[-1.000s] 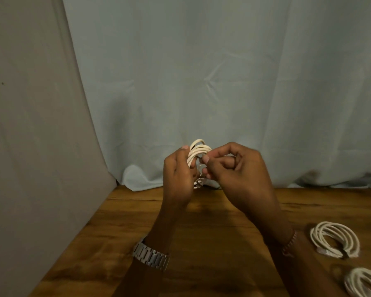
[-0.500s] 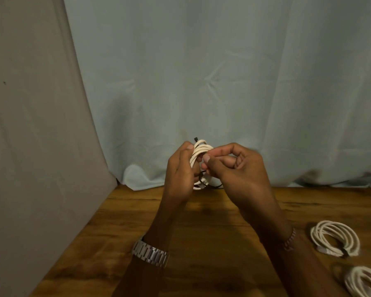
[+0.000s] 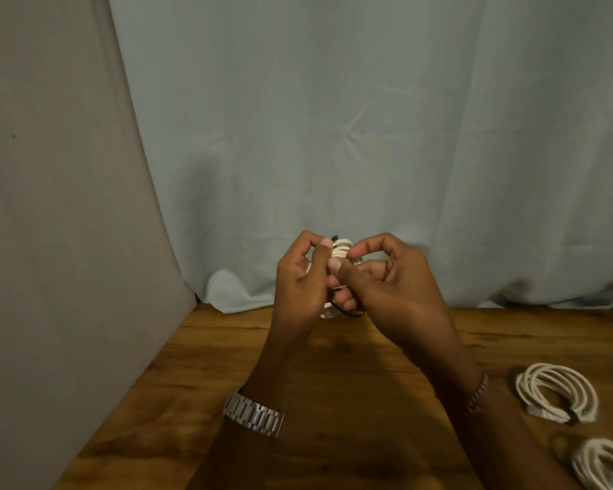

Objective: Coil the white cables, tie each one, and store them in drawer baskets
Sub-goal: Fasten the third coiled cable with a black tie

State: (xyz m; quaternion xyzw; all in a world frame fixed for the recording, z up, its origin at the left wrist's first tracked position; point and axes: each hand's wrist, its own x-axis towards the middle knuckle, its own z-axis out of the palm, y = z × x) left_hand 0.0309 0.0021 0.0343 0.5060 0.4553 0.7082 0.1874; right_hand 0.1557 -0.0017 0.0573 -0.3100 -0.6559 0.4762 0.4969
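the white coil [image 3: 342, 250] is held above the table [image 3: 333, 401], gripped by the left hand [image 3: 299, 281]; a dark tie [image 3: 347, 312], now looped lower, is pinched by the right hand [image 3: 390, 277], so tying is judged underway.

Three coiled white cables show: one coil [image 3: 341, 252] held up between the two hands, and two lying on the wooden table [image 3: 333, 401] by its right edge, one coil [image 3: 557, 392] farther back and one [image 3: 606, 463] at the near right corner (partly cut off). Two hands, left hand [image 3: 299, 281] and right hand [image 3: 390, 277]. One metal watch [image 3: 253, 413], one thin bracelet [image 3: 477, 392], one dark tie [image 3: 347, 309].
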